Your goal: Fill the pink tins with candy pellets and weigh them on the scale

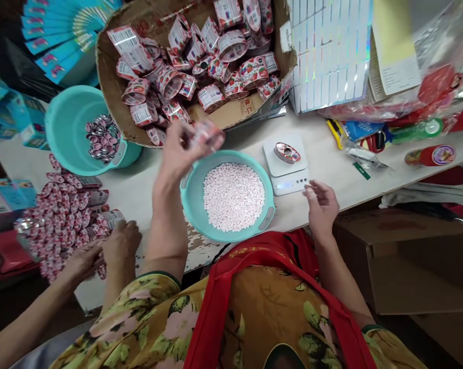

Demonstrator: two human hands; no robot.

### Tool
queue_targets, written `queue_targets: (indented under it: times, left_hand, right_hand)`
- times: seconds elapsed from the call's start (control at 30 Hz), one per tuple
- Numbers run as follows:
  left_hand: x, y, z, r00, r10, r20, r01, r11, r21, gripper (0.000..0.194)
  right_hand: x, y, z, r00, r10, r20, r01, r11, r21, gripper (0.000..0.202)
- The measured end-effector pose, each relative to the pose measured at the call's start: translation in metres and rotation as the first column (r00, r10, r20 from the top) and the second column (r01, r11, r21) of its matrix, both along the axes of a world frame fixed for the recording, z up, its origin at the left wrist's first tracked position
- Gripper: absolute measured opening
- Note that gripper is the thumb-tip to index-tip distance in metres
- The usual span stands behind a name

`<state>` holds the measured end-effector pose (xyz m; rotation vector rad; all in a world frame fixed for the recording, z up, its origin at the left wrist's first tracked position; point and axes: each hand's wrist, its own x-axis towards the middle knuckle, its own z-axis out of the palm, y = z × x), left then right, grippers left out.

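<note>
My left hand [177,148] is closed on a small oval container [210,136] with red strawberry print, blurred by motion. It is just above the left rim of a turquoise basin [188,205] full of small pale pink tablets [234,197]. Another such oval container, with a dark opening on top [287,152], lies on a white digital scale [292,185]. My right hand [322,207] is by the scale's front right corner, fingers loosely bent and apart, with nothing visible in them. Whether its fingertips touch the scale I cannot tell.
A cardboard box [231,117] of similar containers stands behind the basin. Left are a second turquoise basin [64,128] with small caps and a pile of containers [65,220], where a co-worker's hands [119,246] work. Label sheets [329,56] and a red-wrapped jar [427,155] are right.
</note>
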<state>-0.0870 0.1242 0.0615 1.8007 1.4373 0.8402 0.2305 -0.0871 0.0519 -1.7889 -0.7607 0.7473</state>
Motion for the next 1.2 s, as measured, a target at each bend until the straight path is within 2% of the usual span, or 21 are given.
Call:
queue_targets:
  times: [0.03, 0.07, 0.1, 0.13, 0.17, 0.2, 0.3, 0.37, 0.43, 0.47, 0.5, 0.53, 0.57, 0.6, 0.67, 0.7, 0.77, 0.9, 1.0, 1.1, 1.2]
  left_hand:
    - [0.012, -0.029, 0.007, 0.986, -0.127, 0.104, 0.139, 0.982, -0.124, 0.033]
    - [0.026, -0.057, 0.010, 0.947, -0.259, 0.188, 0.302, 0.917, -0.261, 0.030]
    - [0.041, -0.083, 0.010, 0.891, -0.365, 0.270, 0.446, 0.815, -0.370, 0.027]
    - [0.056, -0.104, 0.008, 0.852, -0.411, 0.325, 0.521, 0.735, -0.434, 0.025]
    - [0.068, -0.122, 0.004, 0.836, -0.420, 0.353, 0.546, 0.701, -0.458, 0.023]
    - [0.079, -0.134, 0.000, 0.835, -0.420, 0.356, 0.547, 0.708, -0.447, 0.023]
    - [0.095, -0.150, -0.010, 0.841, -0.454, 0.295, 0.527, 0.811, -0.254, 0.024]
    - [0.094, -0.149, -0.015, 0.778, -0.570, 0.263, 0.615, 0.776, -0.138, 0.029]
    - [0.087, -0.146, -0.025, 0.759, -0.610, 0.228, 0.645, 0.752, -0.138, 0.043]
    - [0.082, -0.147, -0.032, 0.818, -0.544, 0.189, 0.573, 0.801, -0.174, 0.050]
    - [0.076, -0.148, -0.042, 0.904, -0.409, 0.125, 0.428, 0.876, -0.224, 0.055]
    - [0.069, -0.152, -0.054, 0.973, -0.227, 0.037, 0.228, 0.932, -0.281, 0.059]
    - [0.062, -0.157, -0.066, 0.997, -0.041, -0.067, 0.016, 0.943, -0.334, 0.062]
    - [0.056, -0.164, -0.078, 0.981, 0.095, -0.170, -0.155, 0.910, -0.384, 0.065]
    - [0.051, -0.179, -0.097, 0.932, 0.177, -0.316, -0.320, 0.813, -0.487, 0.076]
    - [0.053, -0.186, -0.102, 0.926, 0.160, -0.342, -0.331, 0.780, -0.532, 0.079]
    - [0.066, -0.195, -0.108, 0.935, 0.135, -0.327, -0.308, 0.768, -0.562, 0.081]
    - [0.109, -0.188, -0.113, 0.968, 0.130, -0.214, -0.214, 0.875, -0.435, 0.074]
    - [0.131, -0.173, -0.125, 0.981, 0.164, -0.107, -0.188, 0.942, -0.277, 0.050]
    - [0.134, -0.161, -0.137, 0.978, 0.195, 0.071, -0.173, 0.955, -0.239, 0.022]
    - [0.122, -0.154, -0.138, 0.915, 0.306, 0.263, -0.186, 0.898, -0.400, 0.015]
  right_hand:
    - [-0.012, 0.000, 0.006, 0.992, 0.098, -0.080, -0.098, 0.995, 0.004, 0.050]
    - [-0.023, -0.001, 0.011, 0.965, 0.212, -0.153, -0.214, 0.977, 0.006, 0.060]
    - [-0.033, -0.002, 0.014, 0.924, 0.317, -0.212, -0.324, 0.946, 0.003, 0.071]
    - [-0.041, -0.004, 0.015, 0.880, 0.396, -0.264, -0.413, 0.911, -0.010, 0.078]
    - [-0.047, -0.006, 0.014, 0.846, 0.427, -0.320, -0.460, 0.888, -0.029, 0.080]
    - [-0.051, -0.009, 0.012, 0.823, 0.412, -0.392, -0.466, 0.883, -0.050, 0.078]
    - [-0.053, -0.016, 0.003, 0.774, 0.192, -0.604, -0.326, 0.938, -0.120, 0.073]
    - [-0.050, -0.019, 0.000, 0.758, 0.093, -0.645, -0.250, 0.955, -0.156, 0.076]
    - [-0.045, -0.020, 0.000, 0.767, 0.070, -0.638, -0.228, 0.959, -0.168, 0.077]
    - [-0.041, -0.021, 0.001, 0.773, 0.071, -0.630, -0.222, 0.961, -0.165, 0.076]
    - [-0.038, -0.023, 0.001, 0.783, 0.070, -0.617, -0.212, 0.964, -0.160, 0.074]
    - [-0.034, -0.026, 0.001, 0.799, 0.068, -0.598, -0.198, 0.968, -0.155, 0.071]
    - [-0.029, -0.029, 0.000, 0.817, 0.061, -0.573, -0.179, 0.972, -0.152, 0.069]
    - [-0.025, -0.032, -0.002, 0.834, 0.051, -0.549, -0.158, 0.976, -0.149, 0.067]
    - [-0.019, -0.040, -0.007, 0.857, 0.016, -0.515, -0.105, 0.984, -0.144, 0.062]
    - [-0.017, -0.043, -0.011, 0.863, -0.007, -0.505, -0.075, 0.987, -0.143, 0.059]
    - [-0.018, -0.045, -0.017, 0.870, -0.053, -0.491, -0.018, 0.990, -0.139, 0.056]
    - [-0.028, -0.040, -0.020, 0.887, -0.052, -0.458, -0.006, 0.992, -0.125, 0.055]
    - [-0.036, -0.032, -0.018, 0.893, 0.012, -0.451, -0.071, 0.991, -0.113, 0.058]
    - [-0.044, -0.023, -0.015, 0.920, 0.084, -0.383, -0.120, 0.990, -0.072, 0.055]
    - [-0.055, -0.012, -0.010, 0.950, 0.181, -0.254, -0.202, 0.977, -0.062, 0.053]
